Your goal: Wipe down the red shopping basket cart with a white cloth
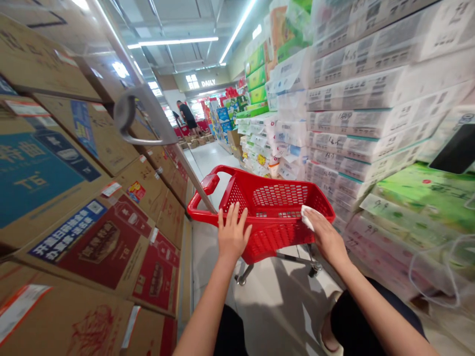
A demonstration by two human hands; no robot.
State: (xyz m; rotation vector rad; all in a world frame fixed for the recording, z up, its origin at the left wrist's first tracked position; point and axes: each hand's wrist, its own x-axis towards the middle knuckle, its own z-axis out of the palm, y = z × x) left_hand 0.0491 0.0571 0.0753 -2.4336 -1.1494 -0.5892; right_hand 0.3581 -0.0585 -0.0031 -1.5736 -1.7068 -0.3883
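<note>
Red plastic cart [274, 207]: L hand [232, 232] flat, fingers released on near rim; R hand [324, 235] grasping white cloth [306, 217] on rim's right, wipe progress unclear.

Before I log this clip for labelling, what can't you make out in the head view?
- White cloth: mostly under the right hand; its extent is hidden.
- Red basket: its floor is hidden by the near wall and the left hand.
- Basket wheels: partly hidden by the basket.
- Person down the aisle: too small.
- Print on the tissue packs: blurred.
</note>
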